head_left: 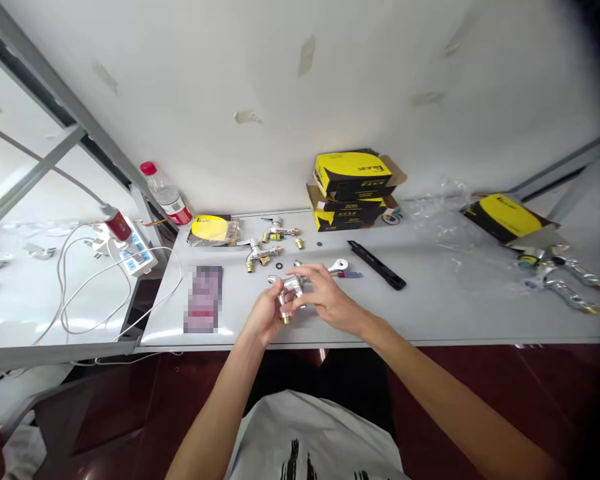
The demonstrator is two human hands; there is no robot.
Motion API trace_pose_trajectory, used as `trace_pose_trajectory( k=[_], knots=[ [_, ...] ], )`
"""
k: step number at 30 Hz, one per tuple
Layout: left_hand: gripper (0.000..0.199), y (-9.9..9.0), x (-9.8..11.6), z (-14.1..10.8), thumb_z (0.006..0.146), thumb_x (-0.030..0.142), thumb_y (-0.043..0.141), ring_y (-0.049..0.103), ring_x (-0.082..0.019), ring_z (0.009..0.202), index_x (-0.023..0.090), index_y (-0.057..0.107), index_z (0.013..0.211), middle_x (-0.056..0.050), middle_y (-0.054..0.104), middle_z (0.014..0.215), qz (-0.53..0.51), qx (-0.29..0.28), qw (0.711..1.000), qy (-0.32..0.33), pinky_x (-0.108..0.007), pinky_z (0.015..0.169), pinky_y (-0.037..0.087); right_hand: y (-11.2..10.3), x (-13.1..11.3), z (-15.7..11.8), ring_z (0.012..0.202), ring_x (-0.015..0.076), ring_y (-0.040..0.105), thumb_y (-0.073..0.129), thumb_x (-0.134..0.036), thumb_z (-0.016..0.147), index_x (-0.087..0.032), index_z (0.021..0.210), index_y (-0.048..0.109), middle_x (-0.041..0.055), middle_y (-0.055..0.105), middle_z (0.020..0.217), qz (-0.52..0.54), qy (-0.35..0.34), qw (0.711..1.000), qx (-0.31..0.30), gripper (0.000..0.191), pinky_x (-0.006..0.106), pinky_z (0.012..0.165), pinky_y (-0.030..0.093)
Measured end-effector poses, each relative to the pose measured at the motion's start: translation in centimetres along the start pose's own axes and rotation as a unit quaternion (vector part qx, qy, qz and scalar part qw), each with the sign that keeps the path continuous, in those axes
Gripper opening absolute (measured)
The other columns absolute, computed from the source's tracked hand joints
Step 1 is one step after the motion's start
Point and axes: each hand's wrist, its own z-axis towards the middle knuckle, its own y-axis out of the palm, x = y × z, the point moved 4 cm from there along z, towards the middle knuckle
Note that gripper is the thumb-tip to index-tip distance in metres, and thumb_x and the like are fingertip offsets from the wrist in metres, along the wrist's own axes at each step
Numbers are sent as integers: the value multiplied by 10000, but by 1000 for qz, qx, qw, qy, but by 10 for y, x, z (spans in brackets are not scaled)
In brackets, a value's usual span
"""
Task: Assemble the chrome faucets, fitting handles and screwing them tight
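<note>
A chrome faucet [291,285] with a brass threaded end is held just above the front part of the table. My left hand [266,311] is closed around its lower left side. From the right, my right hand [329,301] curls its thumb and fingers over the same faucet, hiding part of it. Behind the hands lie another chrome faucet [263,255] and one more faucet [280,232] with a brass fitting [299,244]. A small black rubber ring [279,265] is close by. Just past my right fingers are a ratchet wrench [339,266] and a screwdriver [351,275].
Stacked yellow-and-black boxes [353,175] stand against the wall. A black utility knife [377,265] lies to the right. Further right are an opened box [510,220], chrome faucets [570,293] and clear plastic bags [445,220]. A bottle [170,200], power strip [137,253] and cables occupy the left.
</note>
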Motion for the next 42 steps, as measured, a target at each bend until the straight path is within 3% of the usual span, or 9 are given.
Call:
trace_pose_trajectory(
  k=[3, 6, 10, 15, 21, 23, 28, 33, 42],
  knots=[
    [465, -2, 11, -3, 821, 554, 671, 389, -46, 517, 169, 607, 1075, 46, 436, 666, 78, 30, 984, 156, -179, 506, 356, -4, 13, 0, 1211, 216, 537, 484, -213, 936, -253, 1341, 555, 95, 531, 1363, 95, 183, 978, 36, 413, 400, 977, 502],
    [516, 3, 13, -6, 828, 591, 638, 417, -65, 547, 188, 593, 1148, 42, 444, 659, 138, 10, 974, 181, -187, 510, 338, 6, 17, 3, 954, 196, 635, 552, -436, 925, -217, 1290, 566, 75, 661, 1092, 157, 274, 948, -26, 426, 352, 810, 544],
    [524, 8, 10, -9, 816, 592, 652, 389, -52, 521, 177, 588, 1130, 48, 434, 661, 113, 11, 982, 151, -182, 498, 333, 8, 9, 14, 909, 198, 604, 511, -343, 951, -205, 1092, 650, 67, 661, 987, 87, 188, 978, -33, 240, 381, 829, 528],
    [515, 5, -9, -6, 752, 604, 714, 309, -19, 467, 134, 589, 921, 52, 427, 663, 35, -17, 999, 15, -187, 476, 347, -11, -5, 21, 1283, 245, 431, 398, -89, 920, -236, 875, 710, 46, 564, 1309, -22, 34, 997, 66, 347, 479, 1087, 398],
    [567, -7, 3, -6, 790, 625, 658, 423, -54, 523, 180, 598, 1137, 45, 465, 680, 106, 54, 979, 164, -194, 516, 365, -6, 15, 14, 1005, 200, 613, 529, -491, 926, -233, 1305, 574, 88, 608, 1206, 120, 283, 951, 35, 461, 409, 964, 505],
    [544, -7, 6, -5, 818, 630, 620, 423, -64, 531, 182, 598, 1126, 45, 456, 659, 139, 49, 973, 175, -199, 515, 348, 2, 13, 13, 1118, 208, 591, 433, -571, 951, -228, 1111, 688, 80, 578, 1295, 195, 278, 940, -6, 456, 397, 1023, 469],
    [493, -14, 10, -2, 869, 620, 553, 438, -76, 564, 202, 585, 1128, 41, 462, 671, 192, 82, 956, 206, -204, 534, 326, -6, 9, 16, 1050, 202, 594, 319, -622, 967, -171, 543, 567, 90, 662, 1036, 256, 259, 924, 118, 666, 364, 1009, 440],
    [535, -6, 10, -3, 873, 627, 539, 441, -93, 583, 192, 567, 1184, 35, 462, 670, 218, 52, 950, 218, -214, 537, 345, 12, 16, 17, 528, 123, 490, 401, -700, 899, -211, 1170, 605, -21, 572, 633, 247, 388, 888, 15, 596, 269, 563, 429],
    [491, -4, 12, -3, 877, 612, 548, 441, -90, 579, 198, 590, 1138, 33, 469, 663, 207, 72, 953, 211, -211, 534, 334, 3, 16, 18, 1129, 226, 594, 403, -640, 935, -204, 819, 556, 85, 680, 994, 401, 242, 867, 170, 476, 424, 1044, 438]
  ],
)
